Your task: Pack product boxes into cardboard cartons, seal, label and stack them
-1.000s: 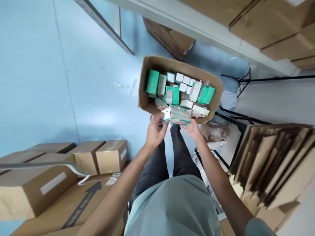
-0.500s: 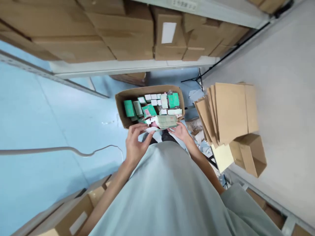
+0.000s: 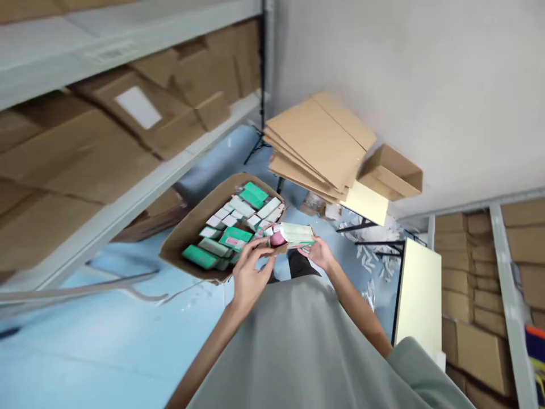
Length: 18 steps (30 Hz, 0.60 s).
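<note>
From the middle of the view, a shelf (image 3: 106,54) of brown boxes (image 3: 85,153) runs off the edge at ten o'clock, and a big carton (image 3: 177,245) at eight holds little boxes (image 3: 200,257), some half hidden. At five o'clock, the left hand (image 3: 250,275) pinches the open end of a small green-and-white box (image 3: 298,230) with a blurry pink thing (image 3: 278,238) inside, and the right hand (image 3: 320,254) grips its other end, some fingers hidden. Flat cardboard (image 3: 317,142) lies at one o'clock.

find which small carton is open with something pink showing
The white-and-green carton in the right hand, with the left hand at its open end, where a rounded pink item shows. Other cartons sit in the large cardboard box.
</note>
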Each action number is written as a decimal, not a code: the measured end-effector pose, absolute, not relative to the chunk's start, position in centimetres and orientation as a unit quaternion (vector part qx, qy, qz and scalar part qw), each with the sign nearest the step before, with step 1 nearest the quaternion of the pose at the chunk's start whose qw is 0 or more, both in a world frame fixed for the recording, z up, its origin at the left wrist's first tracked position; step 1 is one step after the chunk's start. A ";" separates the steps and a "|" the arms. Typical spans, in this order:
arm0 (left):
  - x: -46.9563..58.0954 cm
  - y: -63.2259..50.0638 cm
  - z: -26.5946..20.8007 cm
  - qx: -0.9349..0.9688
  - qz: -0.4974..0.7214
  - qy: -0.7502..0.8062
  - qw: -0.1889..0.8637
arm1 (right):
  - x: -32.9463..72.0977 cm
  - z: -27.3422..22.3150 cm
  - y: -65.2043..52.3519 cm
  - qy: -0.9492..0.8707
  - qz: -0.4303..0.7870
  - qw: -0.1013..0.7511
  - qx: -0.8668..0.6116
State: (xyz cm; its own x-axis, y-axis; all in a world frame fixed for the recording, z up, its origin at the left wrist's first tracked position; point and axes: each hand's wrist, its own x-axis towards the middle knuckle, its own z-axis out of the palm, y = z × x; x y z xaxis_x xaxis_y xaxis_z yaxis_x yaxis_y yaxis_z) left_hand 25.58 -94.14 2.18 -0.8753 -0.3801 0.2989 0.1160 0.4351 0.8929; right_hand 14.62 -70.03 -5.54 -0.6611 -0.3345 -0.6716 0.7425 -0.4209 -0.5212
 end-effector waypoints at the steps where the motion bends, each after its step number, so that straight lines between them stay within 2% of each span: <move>1: 25.3 -93.0 2.3 0.061 -0.533 -0.815 0.221 | 15.8 -5.2 -68.3 0.418 -0.816 0.309 0.252; 8: 22.8 -83.6 3.8 -0.005 -0.606 -0.791 0.081 | 22.5 -2.2 -57.1 0.383 -0.860 0.150 0.301; 12: 20.9 -77.8 4.5 -0.095 -0.595 -0.798 -0.023 | 25.4 -1.2 -51.7 0.371 -0.871 0.086 0.311; 18: 18.9 -65.5 4.8 -0.221 -0.571 -0.783 -0.112 | 29.4 -1.1 -40.9 0.354 -0.876 -0.012 0.329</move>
State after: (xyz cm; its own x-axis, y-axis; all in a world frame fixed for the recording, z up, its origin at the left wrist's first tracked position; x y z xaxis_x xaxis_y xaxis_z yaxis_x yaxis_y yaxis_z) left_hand 18.86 -65.52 4.78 -0.8773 0.4738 0.0759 0.2172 0.2512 0.9433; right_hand 29.44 -40.95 -1.12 -0.7836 0.2540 -0.5670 0.2114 -0.7492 -0.6277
